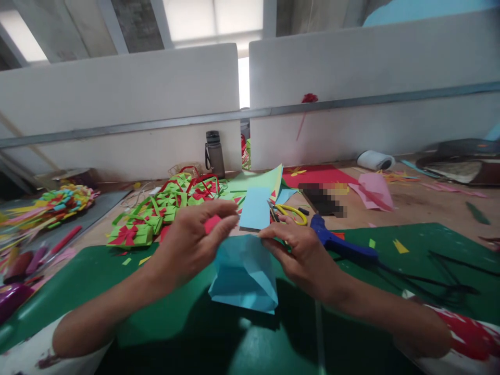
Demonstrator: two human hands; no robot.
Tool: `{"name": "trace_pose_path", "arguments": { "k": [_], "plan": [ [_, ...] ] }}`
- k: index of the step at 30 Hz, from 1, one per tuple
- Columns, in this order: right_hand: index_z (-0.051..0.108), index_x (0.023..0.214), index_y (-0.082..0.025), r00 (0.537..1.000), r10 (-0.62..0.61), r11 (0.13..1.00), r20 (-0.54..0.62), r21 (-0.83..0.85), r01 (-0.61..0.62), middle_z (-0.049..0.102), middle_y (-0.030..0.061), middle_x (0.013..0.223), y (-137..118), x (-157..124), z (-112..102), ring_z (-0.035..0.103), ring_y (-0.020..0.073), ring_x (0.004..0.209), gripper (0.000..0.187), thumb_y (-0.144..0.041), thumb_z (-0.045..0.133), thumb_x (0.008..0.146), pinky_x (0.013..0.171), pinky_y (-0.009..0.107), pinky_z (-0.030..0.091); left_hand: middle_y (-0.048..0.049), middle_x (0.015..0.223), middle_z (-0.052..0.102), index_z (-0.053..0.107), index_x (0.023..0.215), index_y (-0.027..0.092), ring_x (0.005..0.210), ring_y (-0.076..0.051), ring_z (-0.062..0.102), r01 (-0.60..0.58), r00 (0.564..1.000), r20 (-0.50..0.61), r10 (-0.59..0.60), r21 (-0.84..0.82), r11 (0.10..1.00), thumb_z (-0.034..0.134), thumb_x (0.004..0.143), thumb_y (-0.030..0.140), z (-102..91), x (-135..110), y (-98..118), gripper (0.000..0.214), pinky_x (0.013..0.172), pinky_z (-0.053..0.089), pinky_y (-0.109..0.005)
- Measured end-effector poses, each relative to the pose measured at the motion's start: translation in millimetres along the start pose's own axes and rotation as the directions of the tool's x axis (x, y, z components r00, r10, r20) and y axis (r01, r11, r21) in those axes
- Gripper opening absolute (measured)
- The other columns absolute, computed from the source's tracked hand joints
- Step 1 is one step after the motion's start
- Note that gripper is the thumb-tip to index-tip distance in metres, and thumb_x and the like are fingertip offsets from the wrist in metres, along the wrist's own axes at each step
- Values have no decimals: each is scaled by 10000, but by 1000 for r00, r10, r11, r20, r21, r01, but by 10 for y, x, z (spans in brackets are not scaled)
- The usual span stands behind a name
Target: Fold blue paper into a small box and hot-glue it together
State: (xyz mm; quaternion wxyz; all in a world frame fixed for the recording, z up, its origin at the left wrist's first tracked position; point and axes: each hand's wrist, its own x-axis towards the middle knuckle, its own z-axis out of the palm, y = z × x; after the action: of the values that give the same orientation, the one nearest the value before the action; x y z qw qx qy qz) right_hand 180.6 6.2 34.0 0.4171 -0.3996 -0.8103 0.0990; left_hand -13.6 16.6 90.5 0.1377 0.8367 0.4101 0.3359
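A folded light-blue paper bag (244, 278) stands up from the green mat, its sides creased and its base flared toward me. The thumb and fingers of my right hand (299, 252) pinch its upper right edge. My left hand (195, 237) hovers at the upper left of the bag, fingers curved and thumb apart from them; something red shows through the gap, seemingly behind the hand. Just beyond the bag lies a flat light-blue paper rectangle (255, 208). Yellow-handled scissors (291, 212) rest beside it, partly behind my right hand.
A blue glue gun (344, 245) with a black cable lies right on the green mat (164, 312). Several small green paper bags with red bows (130, 235) are piled left. Behind stand a dark bottle (214, 156) and white panels; a phone (320, 199) lies farther right.
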Motion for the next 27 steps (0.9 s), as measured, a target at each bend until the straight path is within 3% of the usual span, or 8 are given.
{"name": "trace_pose_path", "arguments": {
  "k": [2,3,6,10,16,22,25,27],
  "plan": [
    [600,764,-200,999,23,1000,-41,-3,-24,660,-3,710,19,2,7,564,150,668,139,-143,497,836,753,346,372,-33,855,679,646,832,166,768,-162,601,-5,994,-110,8,29,1000,501,861,327,-72,-19,35,219,680,442,-239],
    [605,762,-200,998,31,1000,-60,-6,-31,662,2,710,24,3,8,564,158,681,138,-149,500,835,756,348,374,-36,853,680,649,778,168,785,-168,602,-35,993,-107,40,48,998,505,858,334,-87,-34,48,234,703,446,-251],
    [613,765,-202,995,30,1000,-91,0,-30,667,9,733,31,-4,11,570,169,723,136,-149,508,831,773,355,376,-66,933,679,662,696,174,945,-217,574,-140,990,-19,143,109,984,553,824,370,-34,-71,43,258,850,429,-334],
    [610,784,-194,993,-10,1000,-116,8,11,664,7,728,49,-41,17,572,161,700,126,-135,509,833,792,363,374,-102,1063,651,666,714,173,1075,-259,514,-160,987,43,156,112,981,629,763,402,115,-75,-28,237,932,388,-419],
    [582,795,-190,987,-117,992,-109,-60,111,666,1,747,65,-139,20,600,139,691,126,-120,491,846,895,392,313,-100,1025,656,661,727,178,983,-241,565,-155,985,78,154,6,988,637,759,299,247,-80,-79,127,894,418,-427],
    [568,818,-167,987,-152,983,-44,-110,147,659,18,754,66,-202,-30,603,131,727,132,-115,458,869,860,342,349,-54,892,682,639,711,178,846,-179,602,-207,972,114,208,-14,978,548,821,214,407,-111,-111,147,866,431,-372],
    [581,919,-151,989,-148,951,25,-271,149,672,68,864,169,-232,-180,604,177,841,98,-158,507,855,836,340,387,-29,766,679,634,703,179,744,-166,607,-230,972,49,229,18,973,559,816,200,432,-100,-131,137,772,464,-338],
    [597,952,-146,997,-32,853,74,-517,66,667,98,919,285,-272,-339,596,223,878,142,-189,565,821,789,349,417,-22,724,674,636,710,180,718,-171,612,-262,965,-27,262,22,965,573,811,203,440,-92,-156,121,679,480,-305]
  ]
}}
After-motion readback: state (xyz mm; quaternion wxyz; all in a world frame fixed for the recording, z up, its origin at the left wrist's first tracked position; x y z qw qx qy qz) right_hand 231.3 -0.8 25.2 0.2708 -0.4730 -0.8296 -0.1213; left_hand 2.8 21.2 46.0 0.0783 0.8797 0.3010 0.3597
